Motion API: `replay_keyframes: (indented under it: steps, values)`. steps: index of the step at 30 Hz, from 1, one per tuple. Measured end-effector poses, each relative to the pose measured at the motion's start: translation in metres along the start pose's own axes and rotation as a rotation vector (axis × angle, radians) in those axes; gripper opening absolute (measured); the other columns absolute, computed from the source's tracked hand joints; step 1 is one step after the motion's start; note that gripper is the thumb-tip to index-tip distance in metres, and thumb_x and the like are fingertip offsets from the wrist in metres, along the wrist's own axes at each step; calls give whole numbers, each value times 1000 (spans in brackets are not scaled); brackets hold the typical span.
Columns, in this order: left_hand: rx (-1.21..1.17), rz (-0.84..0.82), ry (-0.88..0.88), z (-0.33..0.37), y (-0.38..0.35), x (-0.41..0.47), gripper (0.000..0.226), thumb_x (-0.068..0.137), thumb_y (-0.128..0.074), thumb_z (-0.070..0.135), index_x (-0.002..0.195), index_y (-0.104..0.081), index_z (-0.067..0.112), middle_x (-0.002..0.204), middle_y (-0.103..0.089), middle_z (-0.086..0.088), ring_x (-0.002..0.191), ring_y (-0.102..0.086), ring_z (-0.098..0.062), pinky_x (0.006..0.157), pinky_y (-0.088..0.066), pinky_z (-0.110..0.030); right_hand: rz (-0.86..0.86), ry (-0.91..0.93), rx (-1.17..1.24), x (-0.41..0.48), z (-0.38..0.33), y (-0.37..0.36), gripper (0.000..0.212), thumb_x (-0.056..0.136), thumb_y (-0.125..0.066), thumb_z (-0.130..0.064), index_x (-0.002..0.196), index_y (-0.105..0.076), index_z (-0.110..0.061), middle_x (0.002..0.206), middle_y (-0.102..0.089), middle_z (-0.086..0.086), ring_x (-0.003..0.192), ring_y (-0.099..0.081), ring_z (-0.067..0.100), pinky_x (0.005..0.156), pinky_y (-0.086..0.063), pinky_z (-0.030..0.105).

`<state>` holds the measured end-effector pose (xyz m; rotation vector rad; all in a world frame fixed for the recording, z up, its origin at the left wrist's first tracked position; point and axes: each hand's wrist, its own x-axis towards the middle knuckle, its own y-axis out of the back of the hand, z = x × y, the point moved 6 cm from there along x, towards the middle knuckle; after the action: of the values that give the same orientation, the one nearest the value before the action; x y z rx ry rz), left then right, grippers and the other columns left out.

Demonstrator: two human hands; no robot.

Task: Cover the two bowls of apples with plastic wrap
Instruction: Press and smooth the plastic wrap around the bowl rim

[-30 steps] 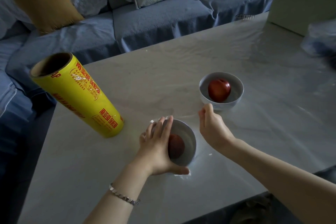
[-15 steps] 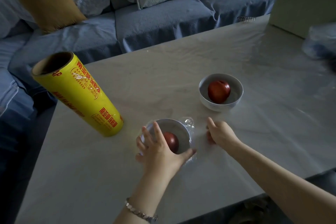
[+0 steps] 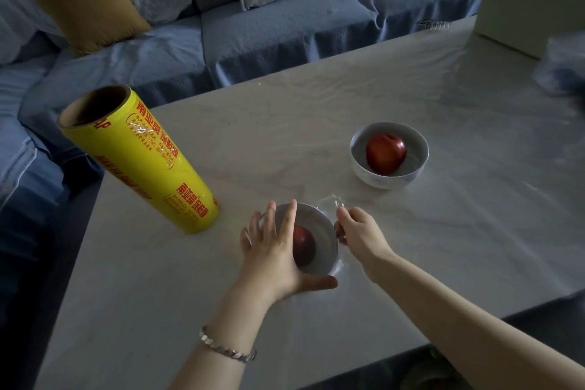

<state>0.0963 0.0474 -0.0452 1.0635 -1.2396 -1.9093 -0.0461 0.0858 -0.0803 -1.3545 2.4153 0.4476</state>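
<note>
Now your right grip (image 3: 357,231) has closed in, pinching the plastic wrap (image 3: 332,200) at three o'clock on the near bowl (image 3: 326,231), left grip (image 3: 269,250) spread wide on top: nearly sealed, while the far bowl (image 3: 380,181) at one o'clock waits bare.

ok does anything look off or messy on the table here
Nothing spilled or broken. The plastic wrap bunches at the far-right rim of the near bowl, beside the right hand, not yet smoothed down. The far bowl shows no wrap. The yellow roll stands on end; its lean may be lens distortion.
</note>
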Motion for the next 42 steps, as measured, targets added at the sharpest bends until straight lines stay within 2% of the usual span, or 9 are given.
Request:
replay_keyframes:
  steps: [9, 15, 22, 27, 29, 31, 33, 36, 42]
  values:
    - [20, -23, 34, -3, -1, 2, 134, 49, -66, 77, 142, 21, 35, 154, 20, 1, 141, 9, -34, 112, -14, -52, 226, 356, -122, -20, -30, 13, 21, 97, -37, -25, 89, -42, -7, 63, -46, -1, 57, -39, 14, 51, -34, 22]
    - [37, -20, 62, -4, -2, 3, 136, 47, -66, 78, 142, 21, 35, 154, 20, 3, 142, 9, -31, 110, -17, -52, 259, 247, -177, -5, -2, 28, 20, 97, -37, -23, 88, -41, -6, 64, -45, 2, 62, -39, 21, 51, -32, 30]
    - [-46, 12, 92, -1, -2, -2, 136, 48, -69, 75, 143, 19, 34, 155, 18, 6, 143, 10, -27, 111, -15, -53, 179, 7, -256, 17, 12, 11, 13, 95, -39, -21, 90, -42, -10, 89, -51, 6, 82, -47, 27, 72, -35, 28]
    - [-458, 173, 154, -32, 5, 5, 103, 72, -66, 58, 148, -8, 20, 157, -9, -4, 144, -11, -23, 115, -16, -42, 209, 56, -411, 4, 13, 41, 31, 93, -41, -28, 74, -50, -5, 72, -57, 9, 72, -52, 27, 58, -36, 32]
    - [-709, 203, 316, -52, 3, 11, 73, 84, -55, 51, 139, -34, 8, 146, -37, -14, 136, -33, -26, 109, -29, -36, 181, 42, -334, -10, 18, 46, 46, 94, -40, -35, 70, -55, 1, 66, -58, 9, 66, -54, 27, 62, -42, 32]
    - [-855, 211, 440, -62, -2, 13, 50, 91, -47, 48, 106, -58, 1, 111, -59, -17, 115, -53, -31, 90, -41, -34, 45, -61, -73, -20, 25, 36, 47, 91, -46, -43, 69, -61, -4, 69, -63, 12, 67, -59, 27, 75, -50, 37]
    - [-879, 217, 485, -64, -5, 13, 47, 94, -42, 46, 81, -58, 4, 91, -62, -19, 98, -60, -34, 84, -47, -38, -138, -206, 174, -31, 28, 15, 39, 88, -54, -44, 75, -62, -9, 74, -63, 15, 70, -61, 26, 82, -52, 40]
    - [-890, 249, 487, -65, -10, 13, 46, 94, -40, 46, 81, -61, 8, 93, -67, -23, 92, -62, -38, 85, -51, -48, -241, -206, 186, -40, 24, -2, 28, 86, -57, -41, 83, -66, -15, 73, -56, 7, 70, -55, 21, 78, -54, 35]
    - [-1079, 373, 490, -54, -15, -7, 41, 97, -43, 34, 63, -52, 12, 63, -52, -5, 72, -51, -25, 67, -41, -33, -298, -169, 301, -41, 23, -3, 26, 92, -52, -32, 113, -60, -19, 87, -56, 10, 81, -54, 28, 82, -52, 39]
